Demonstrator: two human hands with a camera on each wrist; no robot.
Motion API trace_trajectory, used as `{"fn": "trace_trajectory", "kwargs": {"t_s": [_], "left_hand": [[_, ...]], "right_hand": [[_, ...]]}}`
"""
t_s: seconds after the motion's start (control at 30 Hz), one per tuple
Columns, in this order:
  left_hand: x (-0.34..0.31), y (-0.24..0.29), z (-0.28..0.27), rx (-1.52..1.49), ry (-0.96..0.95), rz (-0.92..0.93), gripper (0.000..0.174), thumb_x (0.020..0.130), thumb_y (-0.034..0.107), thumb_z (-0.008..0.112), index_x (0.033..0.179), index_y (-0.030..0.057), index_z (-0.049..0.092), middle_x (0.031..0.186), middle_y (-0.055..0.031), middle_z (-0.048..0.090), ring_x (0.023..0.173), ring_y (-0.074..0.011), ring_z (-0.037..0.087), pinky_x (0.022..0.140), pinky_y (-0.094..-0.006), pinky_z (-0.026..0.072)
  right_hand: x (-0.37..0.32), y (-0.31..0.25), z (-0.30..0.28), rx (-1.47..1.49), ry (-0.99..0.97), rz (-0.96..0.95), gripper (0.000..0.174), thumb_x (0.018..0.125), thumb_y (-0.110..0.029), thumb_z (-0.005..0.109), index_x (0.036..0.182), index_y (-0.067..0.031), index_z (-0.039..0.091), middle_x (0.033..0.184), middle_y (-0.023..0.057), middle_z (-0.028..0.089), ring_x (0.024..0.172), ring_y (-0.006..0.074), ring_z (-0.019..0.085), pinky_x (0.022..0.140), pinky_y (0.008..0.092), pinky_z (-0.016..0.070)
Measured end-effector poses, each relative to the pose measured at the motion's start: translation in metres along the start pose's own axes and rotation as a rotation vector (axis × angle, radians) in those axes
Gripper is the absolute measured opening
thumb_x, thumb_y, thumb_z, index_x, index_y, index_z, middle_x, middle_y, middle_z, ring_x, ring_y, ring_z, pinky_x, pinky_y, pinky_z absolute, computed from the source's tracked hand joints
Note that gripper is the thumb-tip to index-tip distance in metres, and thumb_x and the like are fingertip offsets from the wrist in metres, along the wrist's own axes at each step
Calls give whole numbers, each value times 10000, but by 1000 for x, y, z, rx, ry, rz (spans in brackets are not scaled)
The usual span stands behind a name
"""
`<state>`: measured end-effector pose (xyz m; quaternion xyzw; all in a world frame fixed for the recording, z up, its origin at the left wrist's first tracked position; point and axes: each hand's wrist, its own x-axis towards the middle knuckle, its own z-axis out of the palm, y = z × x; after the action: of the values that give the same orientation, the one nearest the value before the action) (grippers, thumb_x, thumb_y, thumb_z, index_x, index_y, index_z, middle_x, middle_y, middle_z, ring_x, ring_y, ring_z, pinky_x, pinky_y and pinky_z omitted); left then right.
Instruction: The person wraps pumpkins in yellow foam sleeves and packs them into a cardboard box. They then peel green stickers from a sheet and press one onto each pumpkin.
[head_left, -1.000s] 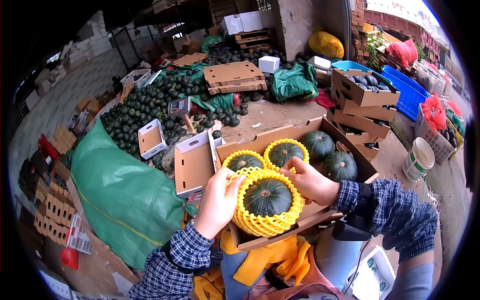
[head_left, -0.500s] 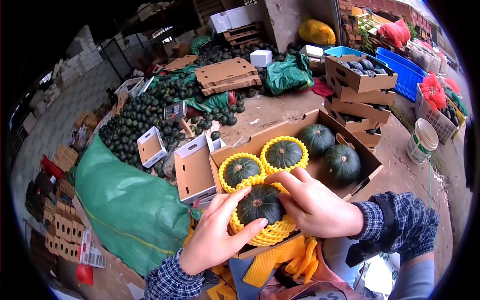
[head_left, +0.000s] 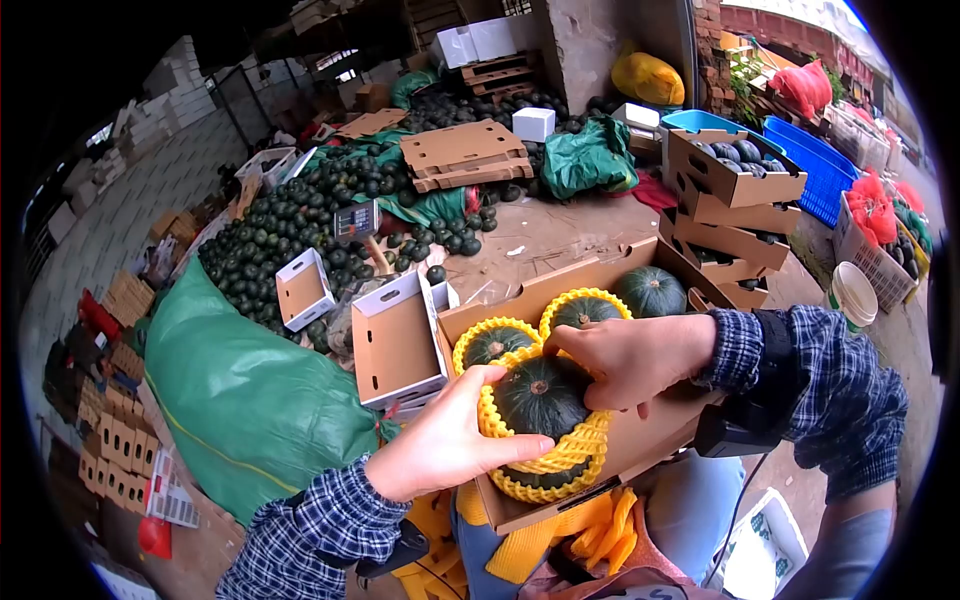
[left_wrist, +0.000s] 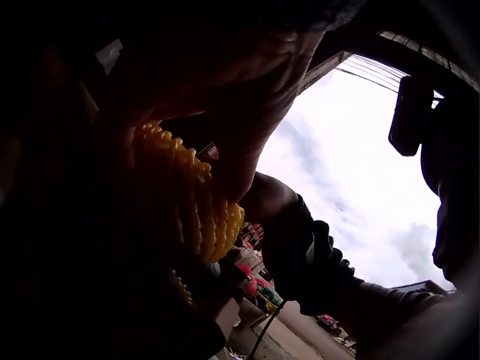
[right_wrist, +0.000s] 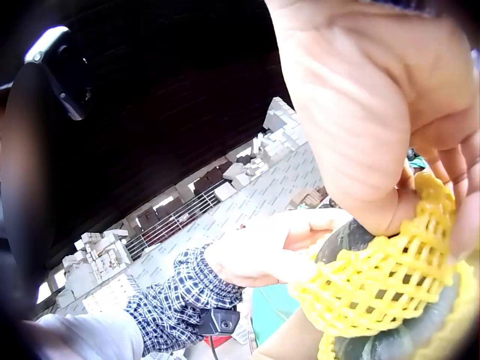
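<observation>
Netted squash (head_left: 540, 398): dark green, stem up, at the near end of the cardboard box (head_left: 650, 440). We cannot tell whether it rests on the box floor.
Foam net (head_left: 548, 462): yellow mesh sleeve around the squash's sides, leaving its top bare.
Left hand (head_left: 440, 448): fingers and thumb curl round the net's near-left edge and grasp it.
Right hand (head_left: 625, 358): fingers curl over the far-right side. In the right wrist view we see them pinching the mesh.
Box neighbours: the left wrapped squash (head_left: 497, 345) touches the held one. The far wrapped squash (head_left: 585, 312) sits just behind, and a bare squash (head_left: 650, 290) lies beyond it.
Around us: a small open carton (head_left: 395, 340) stands just left of the box, beside a green sack (head_left: 240, 400). A loose squash pile (head_left: 290, 220) lies farther off. At the right are stacked filled boxes (head_left: 730, 190) and a white bucket (head_left: 852, 295).
</observation>
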<state>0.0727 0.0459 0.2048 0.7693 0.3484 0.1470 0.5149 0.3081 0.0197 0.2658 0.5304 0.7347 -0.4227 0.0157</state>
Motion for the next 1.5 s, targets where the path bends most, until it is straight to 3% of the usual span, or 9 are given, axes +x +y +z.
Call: {"fn": "trace_trajectory", "kwargs": {"t_s": [0.43, 0.6, 0.7, 0.9, 0.97, 1.1, 1.27, 1.4, 1.5], "left_hand": [[-3, -1, 8, 57, -27, -24, 1021, 711, 434, 847, 1377, -127, 316, 1334, -258, 488, 1267, -286, 486, 1074, -362, 376], [-5, 2, 10, -190, -79, -83, 1006, 726, 334, 863, 1405, -115, 271, 1390, -212, 442, 1295, -240, 449, 1082, -336, 370], [-8, 15, 12, -271, -76, -159, 846, 804, 8, 770, 1449, -55, 226, 1336, -156, 500, 1244, -201, 500, 1025, -328, 454], [-15, 39, -7, 132, -161, -226, 846, 871, 258, 746, 1471, -34, 225, 1351, -197, 445, 1007, -177, 619, 864, -291, 516], [-16, 32, -1, -328, -106, -188, 816, 902, 292, 709, 1465, -44, 224, 1346, -220, 431, 855, -142, 641, 748, -265, 534], [-18, 61, 23, -311, 2, 47, 890, 922, 416, 645, 1480, -28, 112, 1402, -248, 324, 1082, -236, 569, 873, -338, 510], [-11, 84, 45, -425, -259, 215, 923, 933, 471, 601, 1463, 105, -61, 1382, -201, 195, 1293, -295, 370, 984, -395, 433], [15, 54, 33, 625, -36, 463, 306, 879, 267, 651, 1075, 38, 599, 1143, -223, 509, 1182, -424, 454, 968, -483, 408], [30, 11, 53, 866, -232, 618, 308, 947, 412, 523, 1147, 215, 650, 1227, -220, 493, 1296, -416, 368, 1083, -701, 157]], "right_hand": [[-4, 17, 5, -9, -40, -7, 686, 803, -102, 641, 1360, 57, 273, 970, 203, 631, 682, 220, 693, 551, 291, 569], [-7, 17, 4, -10, -26, -32, 700, 812, -102, 641, 1375, 63, 259, 939, 187, 649, 707, 216, 698, 553, 291, 562], [-10, 20, 4, 83, -38, -42, 742, 820, -90, 630, 1422, 42, 217, 898, 149, 656, 717, 201, 696, 613, 295, 570], [-11, 56, 20, 448, 83, -196, 797, 830, -109, 654, 1462, 5, 182, 1153, 208, 576, 900, 210, 667, 751, 299, 577], [-14, 67, 24, 489, 81, -249, 924, 847, -197, 713, 1488, -2, 77, 1180, 226, 561, 921, 202, 651, 754, 286, 563], [-30, 61, 42, 568, 244, -370, 1326, 693, -475, 861, 1481, 51, -67, 1363, 269, 413, 1325, 256, 396, 1070, 338, 371], [-31, 66, 37, 569, 649, -382, 1146, 624, -301, 881, 1439, 9, 136, 1285, 229, 447, 1190, 283, 480, 1016, 350, 422], [-33, 92, 27, 47, 793, -485, 970, 573, -273, 821, 1342, -6, 294, 1198, 245, 448, 1124, 375, 496, 1001, 400, 423], [-26, 94, 30, -191, 691, -646, 879, 578, -251, 805, 1300, -13, 364, 1204, 222, 417, 1110, 392, 502, 991, 413, 432]]}}
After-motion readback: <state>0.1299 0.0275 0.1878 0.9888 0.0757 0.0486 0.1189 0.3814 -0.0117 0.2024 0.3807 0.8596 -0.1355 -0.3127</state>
